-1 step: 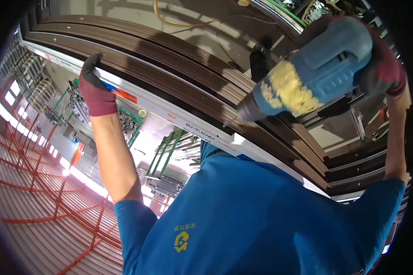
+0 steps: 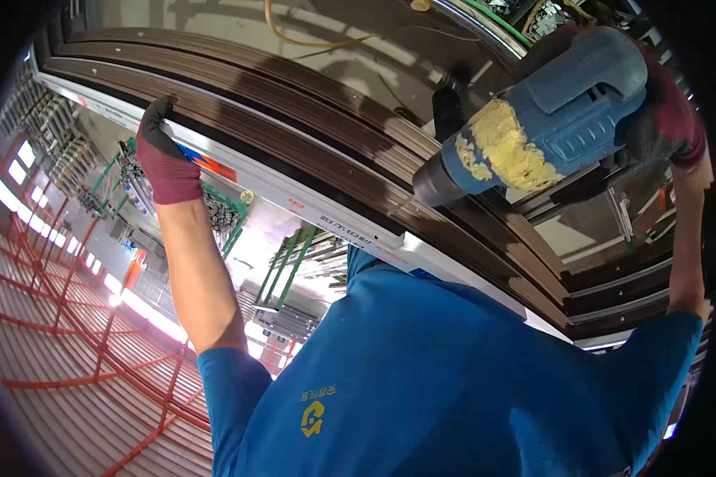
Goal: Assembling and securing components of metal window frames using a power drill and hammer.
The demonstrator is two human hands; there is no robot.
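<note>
My left hand [image 2: 165, 157], in a maroon glove with dark fingers, is closed round the near edge of a long dark brown metal frame [image 2: 326, 163]. Several grooves run along this frame, and white protective film [image 2: 270, 193] covers its near side. A blue power drill [image 2: 569, 107] with a worn yellow patch is in my right hand [image 2: 670, 123], which wears a similar glove. Its grip and most of those fingers are hidden behind the drill's body. From the dark chuck a thin bit [image 2: 399, 208] points down-left to the frame; whether it touches the surface I cannot tell.
Another frame side [image 2: 624, 294] joins at the right. Beyond the frame a yellowish hose [image 2: 274, 24] lies across a pale surface, near a shiny metal tube [image 2: 481, 25]. Green racks [image 2: 286, 266] with metal profiles stand below at the left.
The drill has shifted very slightly to the right, its bit still over the frame. My left hand stays in place.
</note>
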